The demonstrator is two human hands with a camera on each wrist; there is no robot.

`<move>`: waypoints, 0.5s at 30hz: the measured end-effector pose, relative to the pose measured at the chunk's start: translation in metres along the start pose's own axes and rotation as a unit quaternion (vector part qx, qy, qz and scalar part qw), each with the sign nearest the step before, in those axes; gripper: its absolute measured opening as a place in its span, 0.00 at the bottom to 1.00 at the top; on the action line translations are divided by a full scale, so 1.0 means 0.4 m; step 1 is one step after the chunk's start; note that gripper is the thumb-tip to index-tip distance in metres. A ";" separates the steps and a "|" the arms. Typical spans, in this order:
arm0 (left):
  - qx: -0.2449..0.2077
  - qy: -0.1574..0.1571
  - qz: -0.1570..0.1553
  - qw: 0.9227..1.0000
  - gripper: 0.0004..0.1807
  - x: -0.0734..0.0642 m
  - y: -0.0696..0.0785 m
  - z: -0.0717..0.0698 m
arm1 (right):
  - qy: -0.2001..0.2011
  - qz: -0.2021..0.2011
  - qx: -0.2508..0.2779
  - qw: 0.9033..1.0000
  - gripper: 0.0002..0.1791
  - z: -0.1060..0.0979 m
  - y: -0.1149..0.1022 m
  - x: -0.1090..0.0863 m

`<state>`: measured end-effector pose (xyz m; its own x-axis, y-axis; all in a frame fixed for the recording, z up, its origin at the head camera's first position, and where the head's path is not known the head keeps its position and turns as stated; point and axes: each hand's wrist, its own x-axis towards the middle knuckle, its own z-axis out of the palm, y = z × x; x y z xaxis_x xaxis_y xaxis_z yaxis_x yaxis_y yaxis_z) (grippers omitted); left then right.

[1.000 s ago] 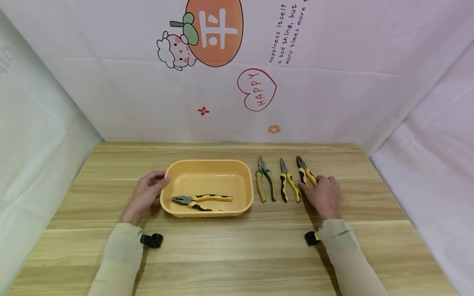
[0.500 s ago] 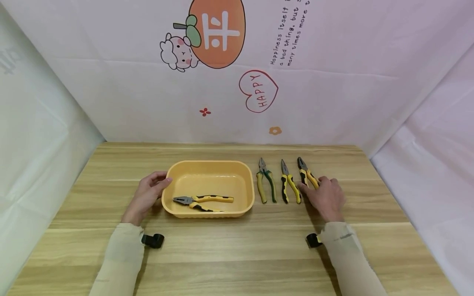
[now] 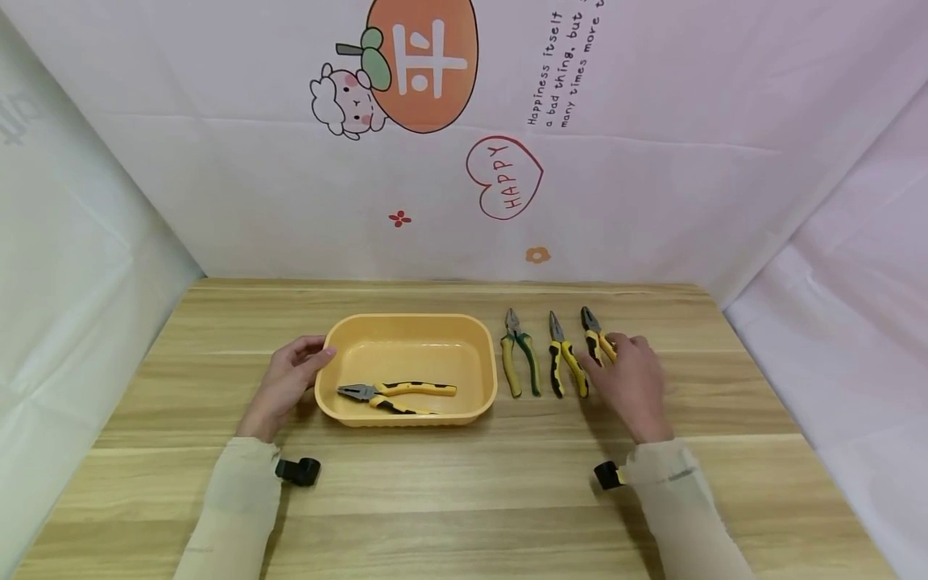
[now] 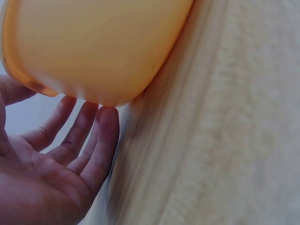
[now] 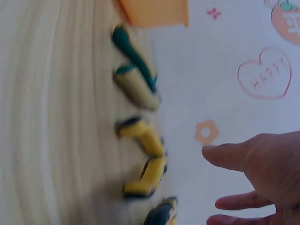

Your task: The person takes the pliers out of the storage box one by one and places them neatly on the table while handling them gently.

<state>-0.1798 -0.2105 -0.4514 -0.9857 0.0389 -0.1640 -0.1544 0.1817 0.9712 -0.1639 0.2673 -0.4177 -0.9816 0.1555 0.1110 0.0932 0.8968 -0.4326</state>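
Observation:
My left hand point(image 3: 290, 374) holds the left end of a yellow plastic basin point(image 3: 406, 322). Its thumb lies over the rim, and its fingertips touch the outer wall point(image 4: 98, 56) in the left wrist view. Inside the basin lie combination pliers point(image 3: 416, 388) with yellow-black handles. To its right are green-handled pliers point(image 3: 535, 366), yellow-black long-nose pliers point(image 3: 556, 326) and another pair of yellow-black combination pliers point(image 3: 590, 322). My right hand point(image 3: 629, 383) hovers over the handles of this last pair, partly hiding them. Its thumb and fingers are apart, with nothing between them in the right wrist view.
The wooden table point(image 3: 449, 507) is backed by a white printed cloth point(image 3: 290, 201), with white cloth also at both sides. A small black camera point(image 3: 299, 471) is strapped at the left wrist, another black camera point(image 3: 609, 475) at the right.
My right hand has shifted slightly left, its thumb now beside the long-nose pliers' handle. The left hand, the basin and all the pliers stay in place.

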 end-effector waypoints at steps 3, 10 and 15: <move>0.001 0.001 -0.001 1.000 0.29 0.001 -0.002 0.000 | 0.007 -0.045 0.016 0.999 0.37 -0.001 -0.035 -0.010; 0.004 0.007 0.001 1.000 0.29 0.001 -0.005 0.001 | 0.013 -0.106 0.048 0.993 0.33 0.004 -0.123 -0.034; 0.012 0.003 0.005 1.000 0.31 0.001 -0.005 0.000 | 0.002 -0.137 0.065 0.988 0.32 0.012 -0.181 -0.050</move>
<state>-0.1798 -0.2110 -0.4532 -0.9876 0.0346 -0.1532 -0.1431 0.2041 0.9684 -0.1518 0.1975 -0.3928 -0.9665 -0.0845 0.2424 -0.1984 0.8449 -0.4967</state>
